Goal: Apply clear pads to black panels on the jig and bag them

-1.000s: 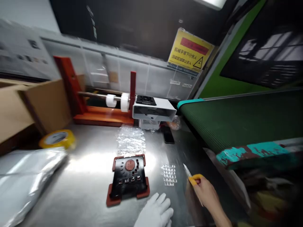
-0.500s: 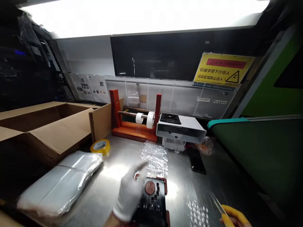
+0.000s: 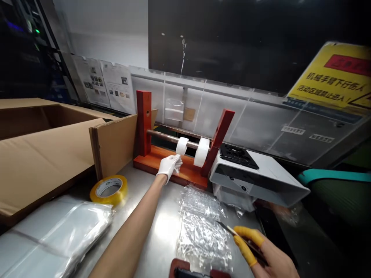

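My left hand (image 3: 170, 165), in a white glove, reaches to the small white roll (image 3: 182, 146) on the wooden stand's rod. Its fingers are pinched together at the roll's lower edge, apparently on its loose end. A wider white roll (image 3: 201, 153) hangs on the same rod (image 3: 162, 136) to the right. My right hand (image 3: 261, 251) has yellow finger covers on thumb and forefinger and grips tweezers (image 3: 232, 231), their tips pointing up and left over clear bubbly plastic sheets (image 3: 203, 231). At the bottom edge, a black piece with reddish-brown corner blocks (image 3: 179, 266) shows only in part.
The red-brown wooden stand (image 3: 143, 123) stands at the back. A yellow tape roll (image 3: 108, 190), a stack of clear plastic bags (image 3: 55, 231) and a cardboard box (image 3: 52, 154) lie left. A white housing (image 3: 261, 173) sits right, beside a green conveyor (image 3: 339, 197).
My left hand has moved from the black piece up to the small white roll. My right hand has come inward with the tweezers. The view has shifted closer to the stand.
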{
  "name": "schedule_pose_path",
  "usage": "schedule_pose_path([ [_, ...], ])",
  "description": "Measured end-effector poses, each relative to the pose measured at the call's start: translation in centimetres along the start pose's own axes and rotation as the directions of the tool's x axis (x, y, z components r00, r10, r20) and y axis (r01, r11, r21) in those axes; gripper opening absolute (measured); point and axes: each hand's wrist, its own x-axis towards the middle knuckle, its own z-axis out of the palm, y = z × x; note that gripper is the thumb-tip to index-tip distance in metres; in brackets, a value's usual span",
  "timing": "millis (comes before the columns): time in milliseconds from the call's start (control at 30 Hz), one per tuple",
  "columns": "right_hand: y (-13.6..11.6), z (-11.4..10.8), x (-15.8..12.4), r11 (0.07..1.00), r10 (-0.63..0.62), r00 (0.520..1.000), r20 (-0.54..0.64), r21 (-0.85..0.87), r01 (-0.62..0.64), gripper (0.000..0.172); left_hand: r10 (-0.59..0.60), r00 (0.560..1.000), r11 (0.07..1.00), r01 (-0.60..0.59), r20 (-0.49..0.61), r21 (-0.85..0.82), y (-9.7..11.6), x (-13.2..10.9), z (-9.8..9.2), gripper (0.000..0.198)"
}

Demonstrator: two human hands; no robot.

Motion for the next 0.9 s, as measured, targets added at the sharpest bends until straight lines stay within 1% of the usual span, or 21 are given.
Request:
schedule_pose_path([
  [100,-2.6,1.6,3.3,0.990,-0.130,0.991,-0.026,-0.058,0.129,0.029,-0.039,0.999,0.999,0.039,-0.002,-0.030,-1.3,0.3,-1.2,0.038],
  [200,-5.2,4.1,7.0,0.956,-0.258,0.965,-0.046,-0.156,0.248,0.025,-0.134,0.991,0.991,0.134,-0.001,-0.005,-3.3,-0.7,-2.8,0.035],
  [267,-6.7,6.1,9.9,0.914,-0.328,0.944,-0.032,-0.264,0.309,0.025,-0.207,0.978,0.978,0.207,-0.006,0.019,-4.6,-1.6,-3.6,0.032],
  [333,-8.1,8.2,13.0,0.857,-0.350,0.937,0.017,-0.399,0.327,0.027,-0.264,0.964,0.964,0.264,-0.015,0.034,-5.7,-2.2,-4.1,0.030],
  [400,-9.2,10.1,15.8,0.789,-0.323,0.941,0.099,-0.521,0.325,0.029,-0.296,0.955,0.954,0.297,-0.021,0.036,-6.2,-2.3,-4.3,0.030],
  [500,-10.2,12.4,18.9,0.717,-0.297,0.933,0.202,-0.599,0.358,0.029,-0.313,0.949,0.949,0.314,-0.024,0.025,-6.5,-2.2,-4.3,0.030],
  [600,-10.7,13.8,20.4,0.689,-0.295,0.921,0.255,-0.611,0.390,0.028,-0.315,0.949,0.949,0.315,-0.020,0.009,-6.6,-2.0,-4.2,0.031],
  [733,-10.8,15.1,21.0,0.666,-0.276,0.915,0.293,-0.628,0.402,0.029,-0.305,0.952,0.953,0.304,-0.021,-0.005,-6.8,-1.9,-4.2,0.032],
  [800,-10.7,15.3,21.0,0.661,-0.266,0.914,0.308,-0.632,0.405,0.029,-0.303,0.953,0.953,0.303,-0.017,-0.009,-6.8,-1.9,-4.3,0.032],
  [900,-10.4,15.0,21.0,0.658,-0.257,0.909,0.329,-0.629,0.414,0.027,-0.309,0.951,0.951,0.309,-0.005,-0.011,-6.6,-2.0,-4.6,0.031],
])
